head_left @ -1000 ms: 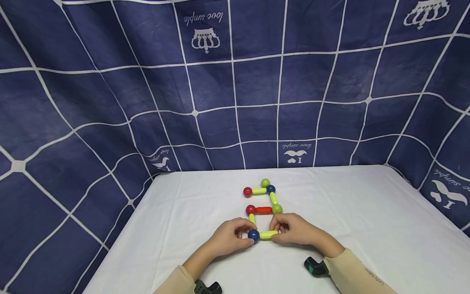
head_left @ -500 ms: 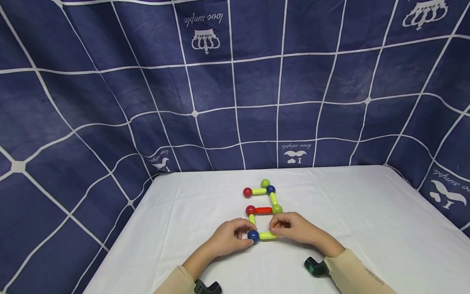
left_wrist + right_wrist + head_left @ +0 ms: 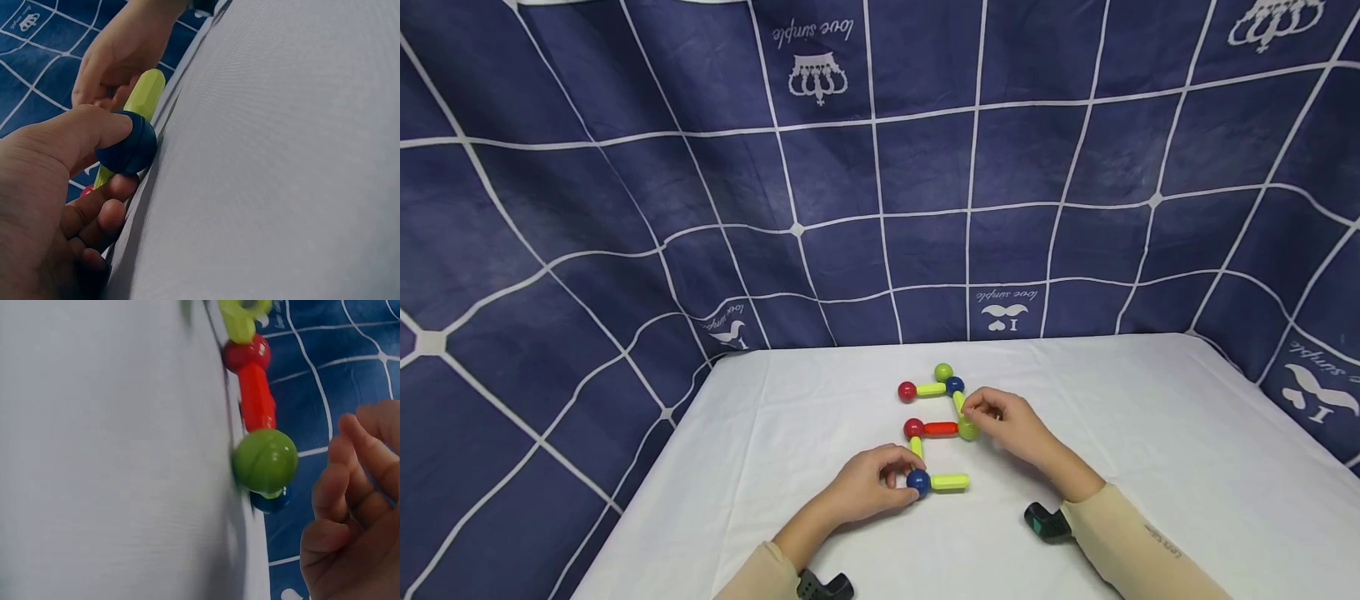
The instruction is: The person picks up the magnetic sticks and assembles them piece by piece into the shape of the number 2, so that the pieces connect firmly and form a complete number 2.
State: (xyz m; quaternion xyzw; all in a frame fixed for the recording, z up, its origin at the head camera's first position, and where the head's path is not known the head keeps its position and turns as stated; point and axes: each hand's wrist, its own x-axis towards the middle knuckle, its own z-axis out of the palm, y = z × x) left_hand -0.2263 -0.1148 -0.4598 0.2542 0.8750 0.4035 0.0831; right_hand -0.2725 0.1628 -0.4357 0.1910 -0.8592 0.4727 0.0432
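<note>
My left hand (image 3: 867, 485) pinches a blue ball (image 3: 918, 482) between thumb and fingers, at the near end of a zigzag of balls and sticks on the white cloth. From this ball a yellow-green stick (image 3: 951, 482) points right, its far end bare. Another yellow-green stick (image 3: 917, 450) runs back to a red ball (image 3: 913, 428), then a red stick (image 3: 941, 429) leads to a green ball (image 3: 968, 431). Over that green ball hovers my right hand (image 3: 1013, 427), fingers loosely curled and holding nothing; the right wrist view shows the green ball (image 3: 265, 461) apart from the fingers.
Farther back, the chain continues to a second blue ball (image 3: 955, 385), a yellow-green stick (image 3: 932, 389) and another red ball (image 3: 907, 392). A green ball (image 3: 943, 372) sits behind the blue one. A navy checked curtain (image 3: 925, 167) hangs around the white-covered table (image 3: 805, 400).
My right hand has let go of the near yellow-green stick and moved up and away, to the green ball. My left hand has stayed on the blue ball.
</note>
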